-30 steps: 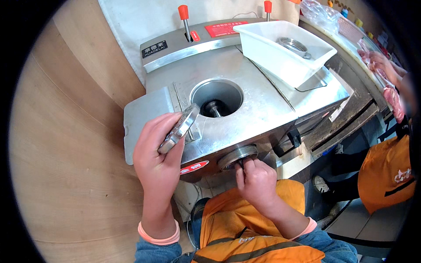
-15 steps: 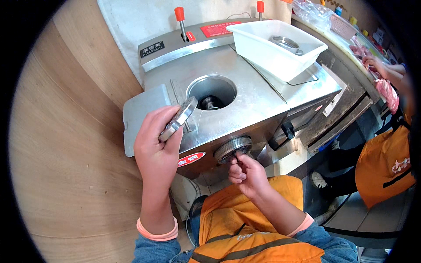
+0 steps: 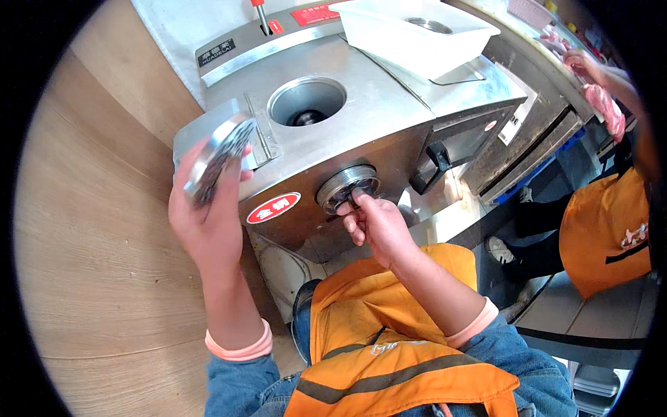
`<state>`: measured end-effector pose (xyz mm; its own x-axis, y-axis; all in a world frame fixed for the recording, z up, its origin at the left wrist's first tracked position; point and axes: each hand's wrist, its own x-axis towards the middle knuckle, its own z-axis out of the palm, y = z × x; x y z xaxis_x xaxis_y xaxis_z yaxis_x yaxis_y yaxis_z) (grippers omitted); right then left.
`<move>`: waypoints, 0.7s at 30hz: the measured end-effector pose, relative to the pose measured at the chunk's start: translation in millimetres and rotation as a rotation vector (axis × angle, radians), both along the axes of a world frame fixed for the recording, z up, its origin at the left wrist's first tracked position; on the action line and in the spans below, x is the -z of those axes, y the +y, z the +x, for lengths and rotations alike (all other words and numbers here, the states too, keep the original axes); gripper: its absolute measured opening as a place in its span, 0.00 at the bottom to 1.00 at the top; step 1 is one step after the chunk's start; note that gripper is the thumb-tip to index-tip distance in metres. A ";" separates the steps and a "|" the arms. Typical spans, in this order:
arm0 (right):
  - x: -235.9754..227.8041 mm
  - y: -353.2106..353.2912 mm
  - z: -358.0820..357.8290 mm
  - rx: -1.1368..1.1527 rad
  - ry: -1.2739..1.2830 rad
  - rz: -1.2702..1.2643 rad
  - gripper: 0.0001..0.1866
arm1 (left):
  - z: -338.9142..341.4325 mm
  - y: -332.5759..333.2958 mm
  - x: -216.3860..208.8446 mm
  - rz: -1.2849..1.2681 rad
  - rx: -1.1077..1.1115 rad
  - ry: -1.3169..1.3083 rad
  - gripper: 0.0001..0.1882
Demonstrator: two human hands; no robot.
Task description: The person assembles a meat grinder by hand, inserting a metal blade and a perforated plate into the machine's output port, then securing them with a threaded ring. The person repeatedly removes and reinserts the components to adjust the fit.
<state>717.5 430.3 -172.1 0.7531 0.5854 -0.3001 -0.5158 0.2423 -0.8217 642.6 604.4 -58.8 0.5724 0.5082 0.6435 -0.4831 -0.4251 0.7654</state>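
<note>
My left hand (image 3: 208, 233) grips a round perforated metal grinder plate (image 3: 226, 149), tilted on edge and raised at the left of the steel meat grinder (image 3: 379, 101). Motion blurs this hand a little. At the machine's front, my right hand (image 3: 381, 226) has its thumb and fingers pinched together at the mouth of the threaded outlet (image 3: 340, 184). What those fingertips hold inside the outlet is too hidden to make out. On top of the machine, the round feed opening (image 3: 306, 97) shows a dark metal part deep inside.
A white plastic tub (image 3: 417, 45) with a metal ring (image 3: 429, 26) in it stands on the machine's right side. A wooden wall (image 3: 97, 229) closes in on the left. To the right, a co-worker in an orange apron (image 3: 604, 240) handles raw meat (image 3: 603, 111) at a counter.
My left hand has swung left and down with the grinder plate, turning its holed face into view. My right hand stays at the outlet. The whole view has shifted, moving the machine up and left.
</note>
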 end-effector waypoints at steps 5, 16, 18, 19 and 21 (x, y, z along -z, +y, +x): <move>-3.8 -20.7 -4.9 -0.080 -0.062 -0.145 0.25 | -52.1 -36.4 16.6 -0.314 0.230 0.199 0.17; 8.7 -53.2 -15.4 0.024 -0.514 -0.121 0.09 | -22.9 -72.3 102.3 -0.316 0.443 0.681 0.14; 16.8 -45.0 -6.7 0.091 -0.486 -0.013 0.09 | -18.2 -72.8 107.8 -0.248 0.298 0.547 0.13; 20.6 -41.3 -3.5 0.125 -0.541 0.000 0.09 | -15.4 -72.0 109.6 -0.128 0.198 0.497 0.13; 27.1 -35.0 0.4 0.161 -0.603 0.012 0.09 | -11.0 -70.2 111.8 0.105 0.035 0.414 0.12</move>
